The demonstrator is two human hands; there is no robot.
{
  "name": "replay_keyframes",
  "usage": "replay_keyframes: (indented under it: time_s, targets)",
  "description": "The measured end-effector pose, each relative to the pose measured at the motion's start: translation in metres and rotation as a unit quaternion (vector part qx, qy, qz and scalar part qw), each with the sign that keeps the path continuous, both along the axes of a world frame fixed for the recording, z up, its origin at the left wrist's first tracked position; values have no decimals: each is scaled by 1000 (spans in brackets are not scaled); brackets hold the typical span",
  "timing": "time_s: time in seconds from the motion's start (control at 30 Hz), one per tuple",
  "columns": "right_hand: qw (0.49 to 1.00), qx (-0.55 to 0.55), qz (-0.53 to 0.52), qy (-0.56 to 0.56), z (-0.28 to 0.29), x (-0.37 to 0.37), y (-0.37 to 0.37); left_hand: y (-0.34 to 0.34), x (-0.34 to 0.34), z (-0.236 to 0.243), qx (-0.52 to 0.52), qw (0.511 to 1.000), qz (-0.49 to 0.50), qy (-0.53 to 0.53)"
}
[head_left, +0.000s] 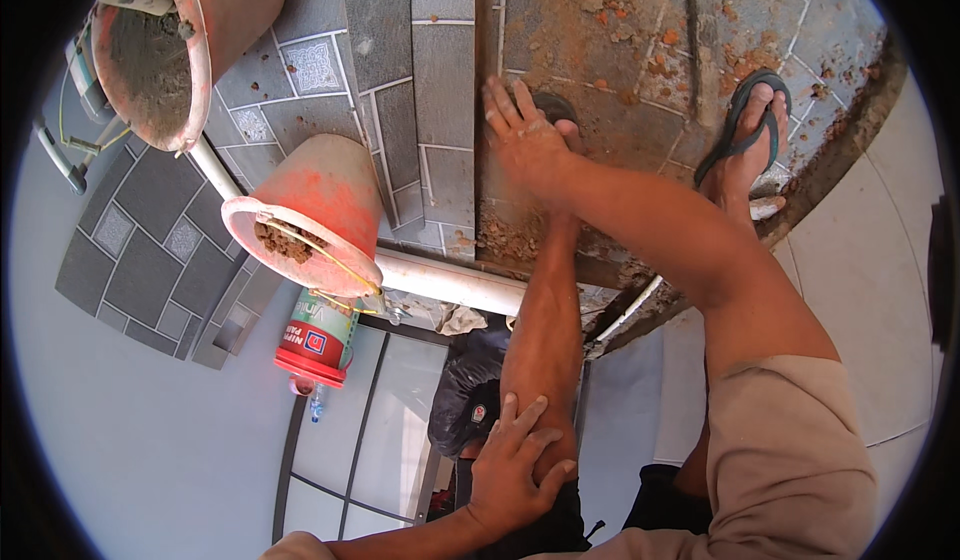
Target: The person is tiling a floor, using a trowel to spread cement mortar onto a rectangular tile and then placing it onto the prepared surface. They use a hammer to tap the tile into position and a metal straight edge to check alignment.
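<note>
My right hand [530,145] reaches across with its fingers stretched and spread, holding nothing. Its fingertips lie by the edge of a long grey tiled strip [445,90], next to a dirt-smeared tiled surface [630,75]. Part of my left foot, in a dark sandal [553,107], shows just beyond that hand. Against my left leg [545,330], around the knee, rests my left hand [515,465], fingers apart and nothing in it. My other foot wears a dark flip-flop [745,120] and stands on the dirty tiles.
On the left are a bucket of grey mortar [150,70], a reddish bucket with brown soil [325,195] and a paint pail [315,340]. A white pipe [450,282] runs below the tiles. Brick crumbs [600,5] and a long dirty bar [703,45] lie farther off. A dark jacket [465,385] is near my leg.
</note>
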State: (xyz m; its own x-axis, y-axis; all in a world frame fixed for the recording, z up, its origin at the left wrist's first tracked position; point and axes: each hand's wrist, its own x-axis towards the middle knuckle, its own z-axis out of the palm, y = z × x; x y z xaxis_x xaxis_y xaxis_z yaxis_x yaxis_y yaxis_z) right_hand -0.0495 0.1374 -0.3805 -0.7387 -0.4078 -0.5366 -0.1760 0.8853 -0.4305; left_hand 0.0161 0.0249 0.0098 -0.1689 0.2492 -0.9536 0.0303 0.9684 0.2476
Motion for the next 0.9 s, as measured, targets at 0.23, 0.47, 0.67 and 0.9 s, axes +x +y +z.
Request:
replay_keyframes:
  time_s: [0.23,0.47,0.67,0.9]
  targets:
    - [987,46,-133,79,-21,27,-36,20,10,2,-7,1000,6,9]
    - [932,-194,-273,-137,-23,78,-80,11,16,1,-14,1000,8,10]
    - [963,-226,-63,-134,-68,118,-105,16,10,-7,-6,1000,-15,-4]
    - [988,-81,32,-127,-30,87,-82,10,15,-4,-19,1000,6,9]
